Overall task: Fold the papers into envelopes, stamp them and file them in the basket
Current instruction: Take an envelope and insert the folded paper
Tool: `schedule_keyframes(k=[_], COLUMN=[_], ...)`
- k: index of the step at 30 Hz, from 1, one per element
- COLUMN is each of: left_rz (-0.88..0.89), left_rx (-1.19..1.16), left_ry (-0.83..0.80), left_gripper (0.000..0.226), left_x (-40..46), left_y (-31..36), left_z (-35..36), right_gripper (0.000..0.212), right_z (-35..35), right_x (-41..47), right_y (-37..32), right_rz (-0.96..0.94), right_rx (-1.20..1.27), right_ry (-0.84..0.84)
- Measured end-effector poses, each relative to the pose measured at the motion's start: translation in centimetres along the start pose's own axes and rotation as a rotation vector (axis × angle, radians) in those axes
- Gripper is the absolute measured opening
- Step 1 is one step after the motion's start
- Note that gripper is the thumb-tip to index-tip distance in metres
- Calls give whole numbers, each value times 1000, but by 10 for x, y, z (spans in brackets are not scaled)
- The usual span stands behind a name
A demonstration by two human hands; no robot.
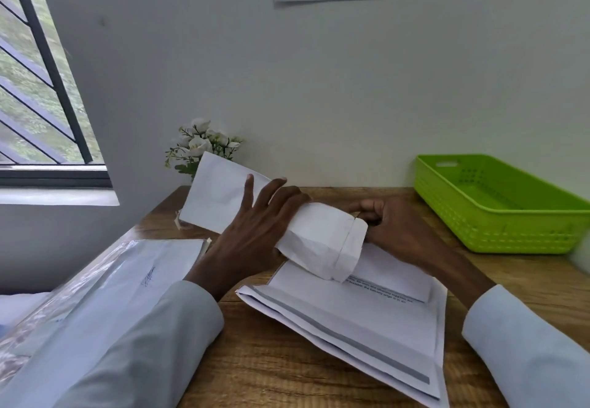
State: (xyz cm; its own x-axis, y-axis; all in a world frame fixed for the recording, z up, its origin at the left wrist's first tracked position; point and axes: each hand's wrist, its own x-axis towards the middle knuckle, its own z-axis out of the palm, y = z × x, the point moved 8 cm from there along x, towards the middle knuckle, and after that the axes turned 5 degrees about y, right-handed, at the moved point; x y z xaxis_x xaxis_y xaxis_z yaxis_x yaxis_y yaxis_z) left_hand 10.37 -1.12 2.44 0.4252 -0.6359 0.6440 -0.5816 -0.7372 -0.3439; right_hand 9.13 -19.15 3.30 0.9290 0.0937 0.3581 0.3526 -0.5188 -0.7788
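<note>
While both hands grip folded paper, green basket beside

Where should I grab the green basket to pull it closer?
Take the green basket by its near long rim, coming from the front with the right hand. That rim is bare and faces the person; the slot handle on the far end wall lies farther off.

We see the green perforated plastic basket at the wooden table's far right, the white flower sprig far left, and the stack of white paper sheets near us between our sleeves.
</note>
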Motion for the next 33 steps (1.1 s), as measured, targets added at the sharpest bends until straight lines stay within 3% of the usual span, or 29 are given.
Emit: schedule_keyframes(k=[4, 7, 11, 17, 22, 33], left_rz=[-58, -109, -122, -61, -134, -115], left_rx=[6, 3, -23, -71, -84, -168], left_ry=[17, 21, 16, 18, 38, 53], left_gripper=[97, 98, 97, 96, 97, 94], left_x=[-2, -5, -6, 0, -5, -2], left_y=[-8, -19, -20, -2, -18, -8], left_z=[-4, -6, -5, -3, -7, -10], right_gripper=[64, 45, 15, 14, 23, 6], right_z=[-12, -31, -33, -12, -31, -6], right_x=[6, 3, -3, -2, -4, -5], right_y=[9, 18, 23, 10, 11, 6], right_rz=[55, 116, 170, 122, 172, 143], right_rx=[-120, -226, -174, -31, 32, 204], right_ry=[-37, -140, -227, -89, -144, -193])
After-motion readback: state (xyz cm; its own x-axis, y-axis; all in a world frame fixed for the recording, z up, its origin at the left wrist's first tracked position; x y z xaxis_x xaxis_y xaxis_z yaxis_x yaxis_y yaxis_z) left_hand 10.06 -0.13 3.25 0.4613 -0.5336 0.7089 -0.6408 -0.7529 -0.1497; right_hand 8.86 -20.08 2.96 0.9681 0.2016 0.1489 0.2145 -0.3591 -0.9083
